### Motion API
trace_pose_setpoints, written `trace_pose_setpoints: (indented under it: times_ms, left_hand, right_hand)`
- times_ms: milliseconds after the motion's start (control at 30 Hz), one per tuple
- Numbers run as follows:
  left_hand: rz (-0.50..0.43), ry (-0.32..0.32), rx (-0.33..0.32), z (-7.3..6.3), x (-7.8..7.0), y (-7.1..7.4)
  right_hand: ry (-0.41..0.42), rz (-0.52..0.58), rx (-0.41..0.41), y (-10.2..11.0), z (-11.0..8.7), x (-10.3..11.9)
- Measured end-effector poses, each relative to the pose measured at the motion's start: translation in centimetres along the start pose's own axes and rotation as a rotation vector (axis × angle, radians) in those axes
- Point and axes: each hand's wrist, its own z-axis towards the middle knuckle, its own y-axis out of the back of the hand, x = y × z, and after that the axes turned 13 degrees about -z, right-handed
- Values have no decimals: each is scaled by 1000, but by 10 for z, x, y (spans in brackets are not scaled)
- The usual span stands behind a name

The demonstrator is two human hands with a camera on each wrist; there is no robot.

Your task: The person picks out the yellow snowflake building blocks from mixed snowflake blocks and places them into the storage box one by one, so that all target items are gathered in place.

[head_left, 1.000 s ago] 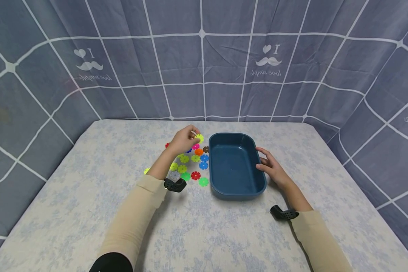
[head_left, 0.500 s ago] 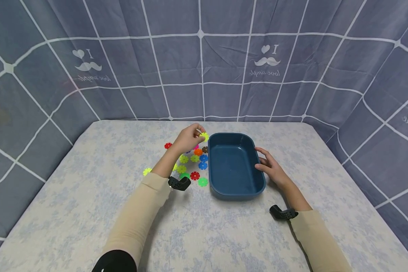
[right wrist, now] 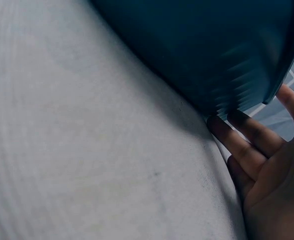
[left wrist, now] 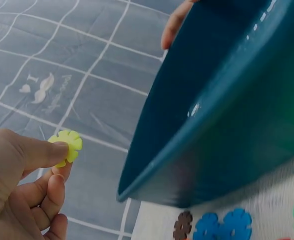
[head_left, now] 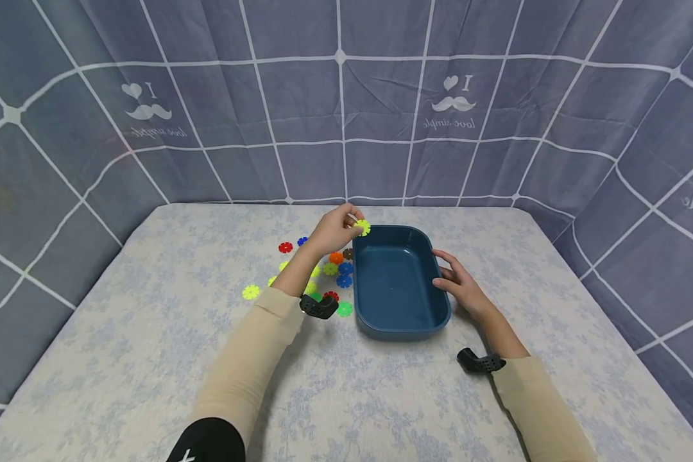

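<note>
My left hand (head_left: 336,230) pinches a yellow-green flower-shaped plastic disc (head_left: 362,227) between thumb and fingers. It holds the disc up at the far left corner of a dark blue plastic tub (head_left: 402,330), and the left wrist view shows the disc (left wrist: 73,145) just outside the rim. On the tub's right side, my right hand (head_left: 464,290) holds the wall, thumb over the rim and other fingers (right wrist: 239,145) against the outside. The tub's visible floor holds nothing. Left of it lie several more flower discs, among them a blue one (head_left: 344,281) and an orange one (head_left: 336,257).
The discs lie spread on a pale patterned tablecloth (head_left: 381,398), some partly hidden under my left forearm. A red disc (head_left: 285,247) and a yellow one (head_left: 251,292) lie farthest left. A grey-blue curtain (head_left: 300,102) with white lines surrounds the table's back and sides.
My left hand has moved right and slightly away from me with the yellow-green disc, from above the scattered discs to the tub's far left corner. My right hand has stayed on the tub.
</note>
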Motion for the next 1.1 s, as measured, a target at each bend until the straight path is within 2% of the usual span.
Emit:
trace_pose_setpoints:
  times_ms: [133, 633, 933, 1100]
  left_hand:
    - [-34, -14, 11, 4, -3, -4]
    - [-49, -58, 9, 12, -18, -24]
    - [-62, -59, 28, 19, -18, -36]
    - [-65, -36, 43, 25, -18, -42]
  right_hand:
    - [12, -3, 6, 1, 0, 1]
    - [21, -2, 19, 2, 0, 1]
    - [16, 14, 17, 1, 0, 1]
    - [10, 12, 15, 1, 0, 1]
